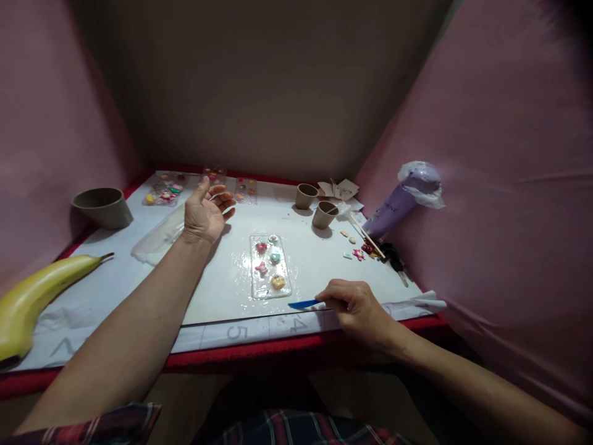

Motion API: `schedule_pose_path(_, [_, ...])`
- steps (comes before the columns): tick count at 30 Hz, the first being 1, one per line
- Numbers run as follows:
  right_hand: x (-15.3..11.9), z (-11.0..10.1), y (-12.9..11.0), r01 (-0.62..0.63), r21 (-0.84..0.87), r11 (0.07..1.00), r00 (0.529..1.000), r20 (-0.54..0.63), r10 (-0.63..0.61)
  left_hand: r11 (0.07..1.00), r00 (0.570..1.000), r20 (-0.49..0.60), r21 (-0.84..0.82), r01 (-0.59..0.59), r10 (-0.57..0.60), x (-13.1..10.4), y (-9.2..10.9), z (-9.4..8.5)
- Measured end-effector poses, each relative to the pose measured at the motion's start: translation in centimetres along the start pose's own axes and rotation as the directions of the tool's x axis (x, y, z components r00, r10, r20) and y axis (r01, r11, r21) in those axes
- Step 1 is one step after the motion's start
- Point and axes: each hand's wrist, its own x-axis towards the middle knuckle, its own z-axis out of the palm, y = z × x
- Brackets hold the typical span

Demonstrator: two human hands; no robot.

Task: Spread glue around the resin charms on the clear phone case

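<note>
A clear phone case (270,267) with several small colourful charms lies flat on the white board (222,284), with glossy streaks around it. Near the board's front edge, my right hand (354,309) pinches a blue stick-like tool (303,304), whose tip points left, just below the case. My left hand (206,213) is palm up with its fingers apart and nothing in it, above the board's left part. Under and beside the left wrist lies a translucent sheet or bag (160,238). Loose charms (358,254) lie on the right.
Two brown cups (325,215) stand at the back right, near a purple piping bag (393,207) and a thin stick (368,236). More decorated cases (164,189) lie at the back left. A larger cup (104,208) and a banana (46,290) are at the left.
</note>
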Motion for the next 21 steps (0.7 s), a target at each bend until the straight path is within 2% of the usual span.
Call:
schedule_pose_path(5, [0.7,0.5,-0.4,-0.182,0.245,0.952,0.983,0.049,0.176,1.0,1.0,-0.001,0.002,-0.013,0.013,0.1,-0.2,-0.3])
schedule_pose_path(9, [1.9,0.7,-0.4,-0.196,0.365,0.91,0.98,0.037,0.196,0.999,1.0,0.006,0.029,-0.018,0.018,0.2,-0.2,-0.6])
schedule_pose_path(11, [2.7,0.8,-0.3,-0.1,0.339,0.936,0.991,-0.05,0.124,0.999,1.0,0.008,0.029,-0.012,0.012,0.3,-0.2,-0.7])
schedule_pose_path(13, [3.6,0.8,-0.2,0.054,0.261,0.964,0.986,-0.166,-0.011,1.0,1.0,0.015,0.024,-0.001,0.001,0.3,-0.1,-0.7])
schedule_pose_path(17, [6.1,0.7,0.0,0.318,0.076,0.945,0.908,-0.311,-0.281,1.0,1.0,0.016,0.027,0.011,-0.011,0.1,-0.1,-0.5])
schedule_pose_path(21, [8.8,1.0,0.1,0.418,-0.079,0.905,0.837,-0.353,-0.417,0.999,1.0,0.004,0.045,0.015,-0.016,0.0,-0.1,-0.4])
